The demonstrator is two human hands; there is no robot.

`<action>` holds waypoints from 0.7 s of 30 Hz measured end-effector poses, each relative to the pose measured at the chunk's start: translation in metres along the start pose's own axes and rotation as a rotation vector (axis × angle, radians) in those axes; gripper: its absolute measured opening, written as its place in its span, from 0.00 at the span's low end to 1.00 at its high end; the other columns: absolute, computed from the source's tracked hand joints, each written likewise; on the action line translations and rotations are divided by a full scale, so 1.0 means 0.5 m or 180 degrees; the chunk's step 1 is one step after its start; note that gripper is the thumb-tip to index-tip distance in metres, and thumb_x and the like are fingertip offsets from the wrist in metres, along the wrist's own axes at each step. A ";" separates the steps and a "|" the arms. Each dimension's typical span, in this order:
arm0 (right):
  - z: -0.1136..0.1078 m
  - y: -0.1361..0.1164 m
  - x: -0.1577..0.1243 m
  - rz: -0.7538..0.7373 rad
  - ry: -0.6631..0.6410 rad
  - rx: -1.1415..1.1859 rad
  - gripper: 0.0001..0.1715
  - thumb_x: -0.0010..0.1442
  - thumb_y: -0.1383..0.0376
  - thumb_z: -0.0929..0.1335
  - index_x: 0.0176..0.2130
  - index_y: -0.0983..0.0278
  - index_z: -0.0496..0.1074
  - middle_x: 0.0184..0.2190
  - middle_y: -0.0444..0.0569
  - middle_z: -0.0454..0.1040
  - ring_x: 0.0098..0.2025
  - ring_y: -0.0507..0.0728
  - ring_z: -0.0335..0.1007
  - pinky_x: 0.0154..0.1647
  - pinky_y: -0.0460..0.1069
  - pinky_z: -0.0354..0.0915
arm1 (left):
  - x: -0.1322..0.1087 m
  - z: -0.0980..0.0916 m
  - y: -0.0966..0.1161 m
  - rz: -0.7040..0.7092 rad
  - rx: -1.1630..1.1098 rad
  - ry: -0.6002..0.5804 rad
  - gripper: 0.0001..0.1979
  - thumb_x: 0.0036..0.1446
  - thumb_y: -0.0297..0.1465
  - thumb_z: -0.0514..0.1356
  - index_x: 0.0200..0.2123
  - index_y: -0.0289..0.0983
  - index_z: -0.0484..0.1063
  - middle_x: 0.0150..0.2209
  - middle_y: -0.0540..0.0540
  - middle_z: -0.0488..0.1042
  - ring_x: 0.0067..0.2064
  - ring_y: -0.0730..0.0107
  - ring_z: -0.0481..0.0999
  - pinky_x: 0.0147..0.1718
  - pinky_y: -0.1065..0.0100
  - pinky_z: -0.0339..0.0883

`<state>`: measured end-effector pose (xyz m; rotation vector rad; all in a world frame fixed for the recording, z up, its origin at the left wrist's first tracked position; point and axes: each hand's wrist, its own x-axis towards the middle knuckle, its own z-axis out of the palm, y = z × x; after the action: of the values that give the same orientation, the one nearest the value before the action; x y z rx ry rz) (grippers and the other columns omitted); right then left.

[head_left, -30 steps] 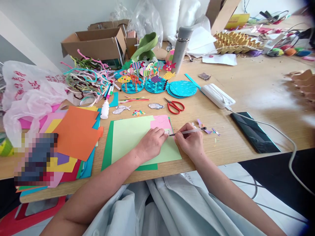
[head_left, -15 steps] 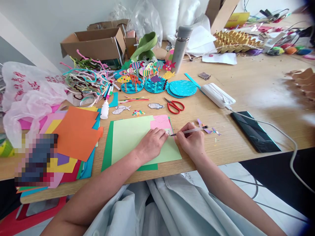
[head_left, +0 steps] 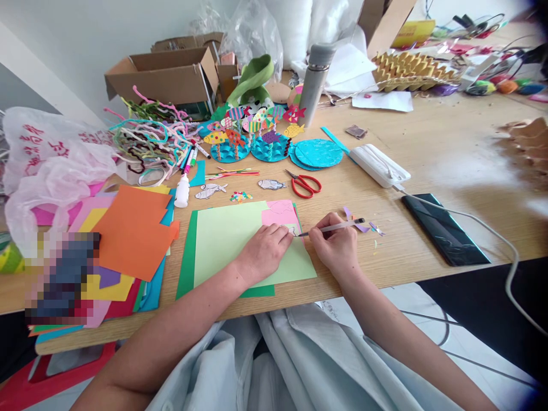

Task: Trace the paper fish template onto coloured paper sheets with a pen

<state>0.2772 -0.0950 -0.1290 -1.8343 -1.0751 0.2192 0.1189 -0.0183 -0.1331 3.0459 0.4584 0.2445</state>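
Observation:
My right hand is closed round a slim pen, its tip down at the right part of the pale green paper. My left hand lies on that sheet with its fingers stretched out and pressing down. By its fingertips shows a small drawn outline, mostly covered. A pink paper piece with a faint fish outline lies on the green sheet just beyond. Darker green paper sticks out underneath. Red-handled scissors and two paper fish cutouts, one a grey-drawn fish, lie farther back.
Coloured paper is stacked at left, beside a white glue bottle. Behind stand fish models on blue bases, pipe cleaners and a grey flask. At right lie a power bank, its cable and a phone.
My right hand and the pen have shifted slightly to the right. My left hand stays in place on the paper.

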 end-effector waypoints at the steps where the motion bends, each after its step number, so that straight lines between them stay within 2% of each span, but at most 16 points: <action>1: 0.000 0.000 0.000 0.0009 -0.0012 -0.0002 0.07 0.44 0.68 0.65 0.20 0.60 0.60 0.15 0.39 0.62 0.18 0.50 0.55 0.19 0.46 0.52 | 0.000 0.001 0.000 -0.0006 0.0011 0.0001 0.14 0.62 0.22 0.50 0.50 0.32 0.66 0.48 0.41 0.69 0.49 0.60 0.66 0.48 0.61 0.62; 15: 0.000 0.006 -0.001 -0.0015 -0.0009 -0.0009 0.08 0.45 0.69 0.65 0.20 0.60 0.60 0.15 0.39 0.61 0.18 0.50 0.54 0.19 0.46 0.52 | 0.000 -0.002 0.000 0.0024 0.0020 0.0006 0.14 0.63 0.23 0.50 0.50 0.35 0.66 0.47 0.42 0.69 0.48 0.61 0.66 0.47 0.62 0.62; 18: 0.001 0.015 -0.007 -0.0094 0.0157 0.0263 0.08 0.49 0.68 0.66 0.22 0.60 0.61 0.18 0.40 0.64 0.20 0.51 0.58 0.21 0.47 0.55 | 0.000 -0.001 0.000 0.0011 0.0031 0.0012 0.13 0.63 0.23 0.51 0.50 0.35 0.66 0.48 0.41 0.69 0.48 0.61 0.66 0.47 0.61 0.62; 21: 0.002 0.018 -0.013 -0.0259 0.0223 0.0681 0.03 0.57 0.64 0.65 0.31 0.60 0.65 0.25 0.44 0.71 0.26 0.53 0.67 0.26 0.48 0.61 | -0.001 -0.001 0.001 0.0008 0.0056 0.0005 0.13 0.63 0.23 0.51 0.50 0.35 0.66 0.48 0.41 0.69 0.48 0.61 0.66 0.47 0.61 0.63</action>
<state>0.2780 -0.1007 -0.1385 -1.5934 -1.0341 0.2118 0.1183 -0.0189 -0.1326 3.0637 0.4594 0.2446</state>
